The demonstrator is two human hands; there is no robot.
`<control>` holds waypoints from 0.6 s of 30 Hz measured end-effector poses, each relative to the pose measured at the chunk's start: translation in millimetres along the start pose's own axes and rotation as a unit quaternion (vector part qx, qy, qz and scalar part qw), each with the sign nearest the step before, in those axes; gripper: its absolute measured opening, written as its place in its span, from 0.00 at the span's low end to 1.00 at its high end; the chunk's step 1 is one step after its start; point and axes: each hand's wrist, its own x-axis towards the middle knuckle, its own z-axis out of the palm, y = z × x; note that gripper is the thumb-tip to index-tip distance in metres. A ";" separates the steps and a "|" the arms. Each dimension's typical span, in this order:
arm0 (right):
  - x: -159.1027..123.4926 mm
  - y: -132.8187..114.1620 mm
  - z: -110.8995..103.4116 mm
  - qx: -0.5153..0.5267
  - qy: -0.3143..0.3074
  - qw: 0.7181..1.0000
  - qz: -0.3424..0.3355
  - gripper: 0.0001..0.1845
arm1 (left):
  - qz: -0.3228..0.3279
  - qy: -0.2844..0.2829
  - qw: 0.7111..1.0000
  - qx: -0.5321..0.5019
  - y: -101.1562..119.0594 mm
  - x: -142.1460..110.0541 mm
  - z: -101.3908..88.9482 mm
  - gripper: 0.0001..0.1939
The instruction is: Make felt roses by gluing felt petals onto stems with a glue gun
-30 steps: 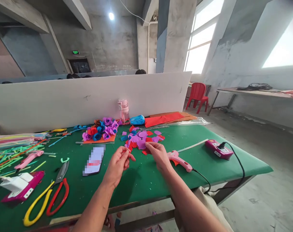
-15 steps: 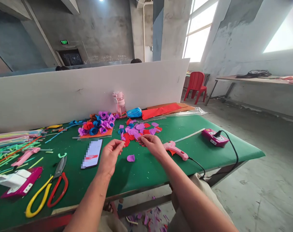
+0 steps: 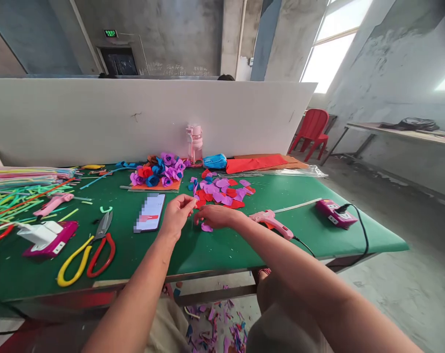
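My left hand is above the green table, thumb and forefinger pinched together; what they hold is too small to make out. Close beside it, my right hand reaches across with its fingers loosely bent downward and apart. Just under those fingers lies a single purple petal, partly covered by the hand. Beyond both hands spreads a loose pile of purple, red and blue petals. Right of my right hand, a pink glue gun with a glue stick in its back rests on the table.
Finished paper flowers sit on an orange sheet. A phone and scissors lie to the left, near a magenta power strip. Another power block stands at right with a black cord. A pink bottle stands before the white board.
My right hand has moved left toward my left hand and down over the single purple petal, its pinch loosened. My left hand stays pinched. The camera view has shifted.
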 end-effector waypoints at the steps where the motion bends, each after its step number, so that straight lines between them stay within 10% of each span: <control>1: 1.9 0.7 -0.7 0.000 -0.008 1.000 -0.002 0.15 | 0.000 -0.002 1.000 -0.001 -0.2 0.0 -1.4 0.14; 10: -26.8 22.1 -10.7 0.082 0.120 0.986 0.076 0.10 | -0.022 -0.033 0.999 0.002 5.2 -5.9 -1.3 0.15; 18: -32.9 22.1 -0.1 0.069 -0.023 0.996 0.057 0.06 | -0.030 -0.065 0.997 0.017 4.4 -9.6 5.5 0.15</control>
